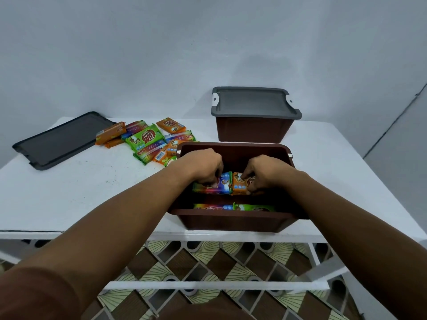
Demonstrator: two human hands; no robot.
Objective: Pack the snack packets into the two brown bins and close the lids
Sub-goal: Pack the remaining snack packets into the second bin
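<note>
An open brown bin stands at the table's front edge with both of my hands inside it. My left hand grips a rainbow-coloured snack packet. Beside it, my right hand grips an orange snack packet. Two more packets lie along the bin's near wall. A pile of several loose packets, orange, green and rainbow, lies on the table to the left of the bin. A second brown bin stands behind, its grey lid on top.
A loose dark grey lid lies flat at the table's far left. The white table stands against a pale wall. Below the front edge are white rails and a patterned tile floor.
</note>
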